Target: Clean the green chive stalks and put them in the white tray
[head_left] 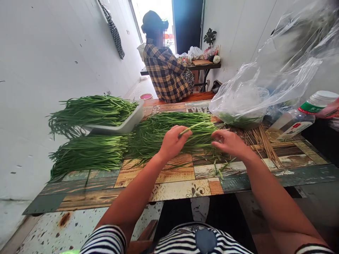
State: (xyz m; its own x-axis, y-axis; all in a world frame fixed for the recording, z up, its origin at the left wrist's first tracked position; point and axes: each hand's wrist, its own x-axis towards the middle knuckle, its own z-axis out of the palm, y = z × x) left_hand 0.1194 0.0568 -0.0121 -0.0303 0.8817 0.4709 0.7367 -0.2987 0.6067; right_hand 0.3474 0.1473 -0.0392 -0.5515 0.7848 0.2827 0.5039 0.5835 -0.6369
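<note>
My left hand is closed round a few garlic chive stalks, their pale ends pointing right. Just beyond those ends, my right hand has its fingers curled, with a gap between thumb and fingertips. Under and behind both hands lies a loose heap of garlic chives on the wood-patterned table. Small torn trimmings are scattered below my right hand. To the left lies a neat pile of chives, and behind it more chives fill a white tray.
Thin wooden skewers lie right of my right hand. Behind them stands a clear plastic bag with greens inside. A green-labelled plastic jar leans at far right. A person in a plaid shirt sits beyond the table, beside another table.
</note>
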